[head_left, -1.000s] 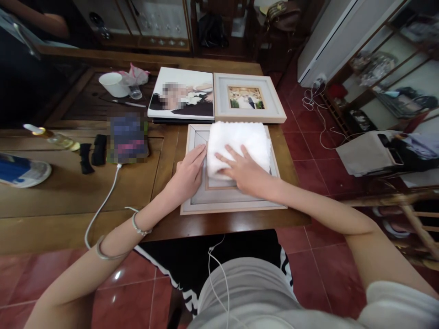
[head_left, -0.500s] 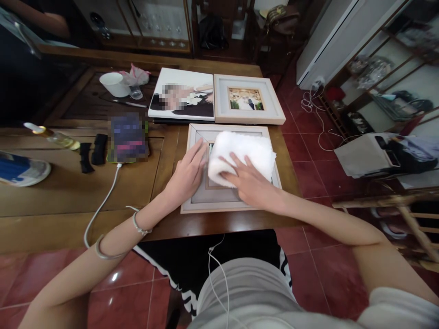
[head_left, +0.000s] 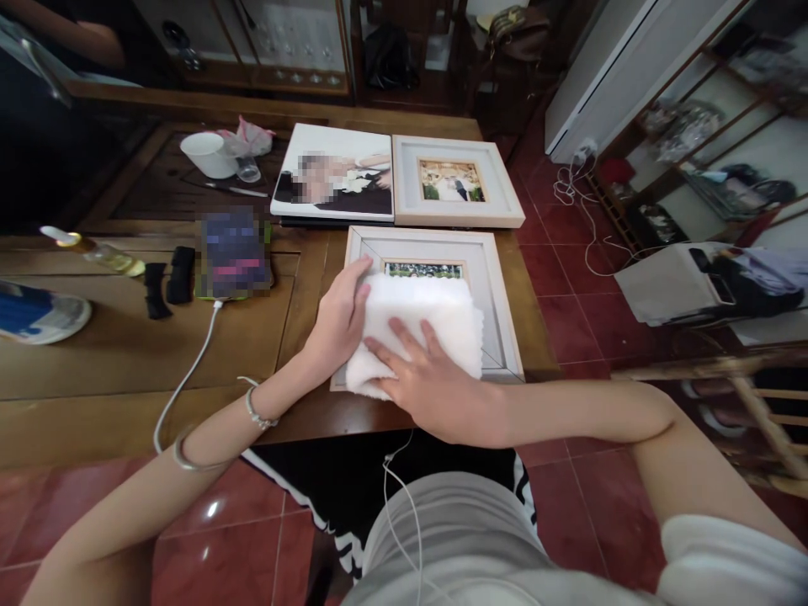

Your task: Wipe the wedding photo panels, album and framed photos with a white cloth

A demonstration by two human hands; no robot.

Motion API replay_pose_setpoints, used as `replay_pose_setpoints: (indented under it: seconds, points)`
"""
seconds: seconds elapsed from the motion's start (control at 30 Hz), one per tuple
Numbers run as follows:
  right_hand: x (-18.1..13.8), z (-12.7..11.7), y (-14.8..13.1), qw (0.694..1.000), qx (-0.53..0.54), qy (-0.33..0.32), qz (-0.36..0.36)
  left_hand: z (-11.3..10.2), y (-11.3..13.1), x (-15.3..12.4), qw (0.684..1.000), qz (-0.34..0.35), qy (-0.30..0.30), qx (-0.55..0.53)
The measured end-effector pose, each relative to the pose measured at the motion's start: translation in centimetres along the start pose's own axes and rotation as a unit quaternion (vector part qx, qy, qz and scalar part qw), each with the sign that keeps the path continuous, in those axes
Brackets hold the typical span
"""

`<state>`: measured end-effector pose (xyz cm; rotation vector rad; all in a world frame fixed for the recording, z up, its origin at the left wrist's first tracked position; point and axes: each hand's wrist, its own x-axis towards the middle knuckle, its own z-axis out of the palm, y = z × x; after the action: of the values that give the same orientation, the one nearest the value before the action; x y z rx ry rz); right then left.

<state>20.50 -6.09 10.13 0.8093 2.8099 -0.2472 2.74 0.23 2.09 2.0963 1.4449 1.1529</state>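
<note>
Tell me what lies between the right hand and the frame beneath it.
In the head view, a white cloth lies between the right hand and the frame.

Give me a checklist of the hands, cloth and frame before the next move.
1. Right hand on the white cloth: ok, fingers spread on top.
2. Left hand beside the cloth: ok, along the left side of the near frame.
3. Photo fully visible: not ok, only its far strip shows.
4. Near frame's near edge uncovered: not ok, cloth hides part.
5. Rear picture frame free of cloth: ok.
6. Cloth's underside clean: cannot tell, hidden.
</note>
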Motion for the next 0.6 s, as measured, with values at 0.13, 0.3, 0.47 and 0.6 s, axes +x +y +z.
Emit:
replay_pose_setpoints:
  seconds: [0.13,0.3,0.47,0.6]
  points:
    - [-2.0,0.8,0.5,1.000,-0.003,0.007,0.005,0.0,0.0,-0.1,0.998,0.026,-0.044,0.049]
    - [-6.2,2.4,2.0,0.998,-0.003,0.023,0.061,0.1,-0.5,-0.2,0.995,0.041,-0.069,0.055]
    - [-11.4,2.4,4.3,0.991,0.002,0.041,0.126,0.2,-0.6,-0.3,0.991,0.043,-0.112,0.060]
    - [-13.6,0.4,7.5,0.976,0.116,0.096,0.157,0.1,-0.3,-0.3,0.986,0.055,-0.139,0.075]
